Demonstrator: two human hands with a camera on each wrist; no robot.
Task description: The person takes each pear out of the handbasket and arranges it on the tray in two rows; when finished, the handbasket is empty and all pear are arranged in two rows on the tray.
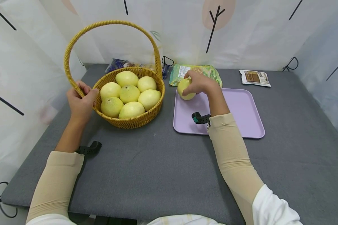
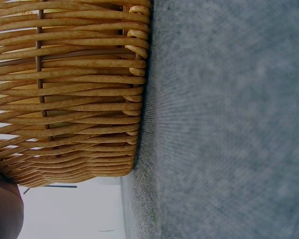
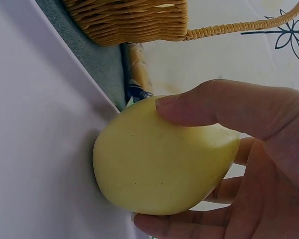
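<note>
In the head view my left hand grips the wicker basket where its tall handle meets the rim, at the left side. The basket stands on the grey table, filled with several pale yellow fruits. My right hand holds another yellow fruit at the back left corner of the lilac tray. In the right wrist view the thumb lies on one side of this smooth, tapering fruit, with fingers on the other. Whether it touches the tray, I cannot tell.
Behind the tray lies a green packet, partly hidden by my right hand. A dark blue packet lies behind the basket. A small white and brown packet sits at the back right. A patterned white curtain hangs behind the table.
</note>
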